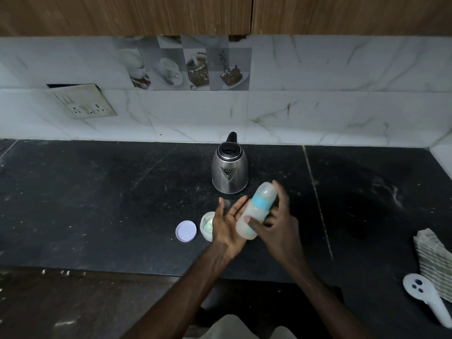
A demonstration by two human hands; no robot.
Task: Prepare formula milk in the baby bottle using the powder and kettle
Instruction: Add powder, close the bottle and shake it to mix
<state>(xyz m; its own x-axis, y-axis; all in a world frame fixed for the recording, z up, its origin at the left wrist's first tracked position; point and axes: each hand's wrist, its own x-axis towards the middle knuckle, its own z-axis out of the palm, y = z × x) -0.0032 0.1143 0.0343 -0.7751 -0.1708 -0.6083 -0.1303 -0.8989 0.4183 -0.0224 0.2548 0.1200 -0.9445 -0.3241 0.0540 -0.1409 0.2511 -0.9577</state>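
Observation:
A baby bottle (256,211) with a blue collar and clear cap lies tilted between my palms, holding whitish liquid. My left hand (227,226) is flat and open-fingered against its left side. My right hand (278,221) presses it from the right, thumb across the lower body. A steel kettle (230,171) with a black lid stands just behind the hands. A small open powder jar (207,225) with a scoop inside sits left of my left hand, partly hidden by it. Its white lid (186,230) lies beside it on the black counter (97,204).
A folded striped cloth (433,260) and a white controller-like device (425,297) lie at the counter's right front edge. A wall socket plate (84,101) hangs loose on the tiled wall at the left. The counter edge runs just below my wrists.

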